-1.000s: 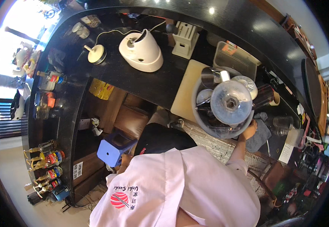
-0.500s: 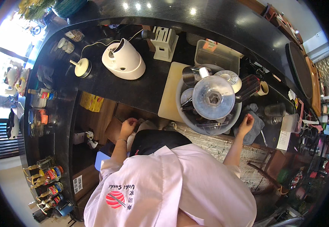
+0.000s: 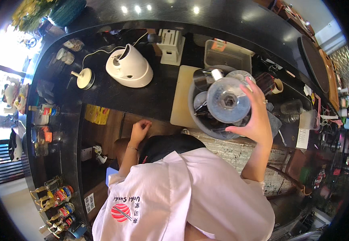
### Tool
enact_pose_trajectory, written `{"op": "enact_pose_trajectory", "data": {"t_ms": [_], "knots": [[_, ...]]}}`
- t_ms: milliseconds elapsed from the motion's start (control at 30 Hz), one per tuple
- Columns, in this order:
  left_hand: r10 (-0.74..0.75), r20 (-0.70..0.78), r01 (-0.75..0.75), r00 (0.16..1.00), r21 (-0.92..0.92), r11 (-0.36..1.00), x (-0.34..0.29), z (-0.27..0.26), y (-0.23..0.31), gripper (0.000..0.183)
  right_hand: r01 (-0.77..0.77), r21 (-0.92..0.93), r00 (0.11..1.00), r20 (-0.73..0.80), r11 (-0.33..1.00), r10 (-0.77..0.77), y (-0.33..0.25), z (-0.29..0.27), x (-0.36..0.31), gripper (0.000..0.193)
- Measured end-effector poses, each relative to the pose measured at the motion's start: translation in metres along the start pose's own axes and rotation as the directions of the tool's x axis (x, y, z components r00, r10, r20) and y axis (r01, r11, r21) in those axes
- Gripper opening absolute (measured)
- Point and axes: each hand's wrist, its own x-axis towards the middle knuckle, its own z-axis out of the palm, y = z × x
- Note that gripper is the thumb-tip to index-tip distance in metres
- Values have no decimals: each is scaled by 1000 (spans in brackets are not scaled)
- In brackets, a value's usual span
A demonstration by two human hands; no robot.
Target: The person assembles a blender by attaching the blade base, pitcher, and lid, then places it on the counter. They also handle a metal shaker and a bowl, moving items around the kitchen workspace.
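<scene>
My right hand (image 3: pixel 258 114) is open over the right side of a clear round plastic part (image 3: pixel 216 110) with a hexagonal hub. Its fingers and thumb are spread around the rim, and I cannot tell how firmly they touch it. The part tops a grey tub (image 3: pixel 197 125) loaded with other pieces, among them a white slotted round piece (image 3: pixel 235 74) and a dark cylinder (image 3: pixel 201 80). Close to my lap, below the counter's front edge, my left hand (image 3: pixel 140 131) is loosely curled with nothing visible in it.
A cream cutting board (image 3: pixel 181 94) lies partly under the tub. Beyond it stand a white machine (image 3: pixel 136 72), a grey slotted stand (image 3: pixel 171 48) and a clear plastic container (image 3: pixel 228 58). A grey cloth (image 3: pixel 274 124) and clear cups (image 3: pixel 291 107) are on the right. Bottles (image 3: pixel 58 197) line the left.
My right hand has risen from beside the cloth and moved left over the tub, its fingers spreading around the clear round part. My left hand has shifted slightly, staying near my lap.
</scene>
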Motion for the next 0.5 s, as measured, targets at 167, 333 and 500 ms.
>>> {"op": "enact_pose_trajectory", "data": {"t_ms": [167,333,500], "knots": [[79,-199,-102,977,-108,989,21,-47,64,12,-111,-109,975,179,988,129,-22,10,22,108],[107,-231,-168,967,-266,949,48,-71,38,10,-153,-149,962,203,977,181,-36,8,29,93],[252,9,-245,968,-212,946,71,-84,51,9,-201,-178,976,47,963,212,-62,-2,28,88]]}}
